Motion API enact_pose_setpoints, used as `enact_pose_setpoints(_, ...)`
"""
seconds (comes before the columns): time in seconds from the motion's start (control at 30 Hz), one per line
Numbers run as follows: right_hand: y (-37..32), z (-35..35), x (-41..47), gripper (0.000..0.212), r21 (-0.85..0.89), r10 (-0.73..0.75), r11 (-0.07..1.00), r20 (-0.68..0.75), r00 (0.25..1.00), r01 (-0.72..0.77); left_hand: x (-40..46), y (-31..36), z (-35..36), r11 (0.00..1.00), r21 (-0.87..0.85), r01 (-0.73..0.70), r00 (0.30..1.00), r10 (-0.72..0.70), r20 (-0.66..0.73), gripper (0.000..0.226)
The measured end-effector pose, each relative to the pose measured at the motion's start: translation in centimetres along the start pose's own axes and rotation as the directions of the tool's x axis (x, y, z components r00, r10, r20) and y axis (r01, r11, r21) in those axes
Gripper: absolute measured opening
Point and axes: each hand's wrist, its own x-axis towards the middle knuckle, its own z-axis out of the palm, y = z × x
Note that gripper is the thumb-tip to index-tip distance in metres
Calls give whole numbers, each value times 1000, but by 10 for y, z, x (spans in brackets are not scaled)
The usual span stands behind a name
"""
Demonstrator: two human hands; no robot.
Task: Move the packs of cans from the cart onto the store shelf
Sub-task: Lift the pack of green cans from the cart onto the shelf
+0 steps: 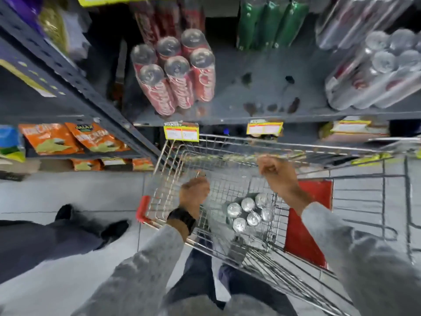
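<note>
Both hands curled loosely, holding nothing: left hand [194,190] and right hand [276,171] over the wire cart [173,156]. One pack of cans [249,212] stands upright in the cart basket. Beyond the rim, shelf [262,87] carries a red can pack [177,71], silver packs [376,69] right, bare gap between.

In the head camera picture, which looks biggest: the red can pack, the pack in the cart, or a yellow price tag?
1. Red can pack
2. Pack in the cart, though it sits lower, so true size is unsure
3. Yellow price tag
</note>
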Motion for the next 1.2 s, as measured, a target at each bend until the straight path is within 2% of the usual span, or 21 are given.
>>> enact_pose_setpoints(0.07, 51, 10, -1, 25, 2, 143, 990, 43, 989, -143, 16, -34, 15, 986, 65, 151, 988, -152, 11, 23)
enact_pose_setpoints(0.1, 76, 16, 2, 29, -2, 209, 978, 61, 976, -209, 21, -48, 23, 974, 66, 215, 975, -218, 33, 22)
enact_pose_setpoints(0.2, 126, 29, 3, 35, 32, 395, 916, 94, 914, -399, 41, -84, 44, 913, -11, 408, 910, -406, 81, 60)
enact_pose_setpoints(0.27, 151, 38, 6, 10, 68, 468, 874, 145, 872, -481, 50, -99, 54, 872, -42, 487, 872, -482, 86, 72)
enact_pose_setpoints(0.37, 175, 52, 18, 13, 125, 529, 824, 181, 829, -553, 68, -118, 68, 849, -140, 510, 860, -505, 68, 73)
enact_pose_setpoints(0.4, 180, 57, 21, 9, 159, 528, 814, 202, 825, -559, 71, -123, 72, 850, -160, 502, 865, -498, 66, 70)
enact_pose_setpoints(0.47, 186, 67, 28, 26, 205, 551, 773, 249, 796, -600, 75, -131, 77, 859, -179, 479, 877, -476, 63, 64)
enact_pose_setpoints(0.57, 184, 74, 35, 27, 240, 599, 733, 216, 771, -636, 74, -134, 80, 885, -135, 445, 894, -447, 16, 55)
enact_pose_setpoints(0.67, 177, 76, 35, 27, 210, 601, 747, 192, 776, -631, 67, -130, 80, 894, -92, 439, 896, -444, -33, 49)
enact_pose_setpoints(0.73, 170, 72, 32, 26, 166, 582, 773, 198, 789, -612, 60, -122, 78, 900, -50, 434, 899, -436, -47, 53)
enact_pose_setpoints(0.83, 147, 55, 15, 28, 192, 574, 768, 217, 790, -611, 39, -102, 72, 916, 15, 400, 915, -399, -55, 53)
enact_pose_setpoints(0.97, 98, 12, -26, 33, 255, 438, 837, 219, 872, -484, -11, -66, 54, 964, 104, 246, 969, -244, -31, 35)
enact_pose_setpoints(1.07, 52, -27, -59, 14, 387, 393, 830, 105, 913, -402, -55, -27, 40, 986, 137, 92, 995, -95, 15, 28)
enact_pose_setpoints(1.2, -10, -80, -88, 12, 518, 289, 821, -14, 957, -241, -105, 32, 27, 993, 18, -118, 987, 115, 108, 22)
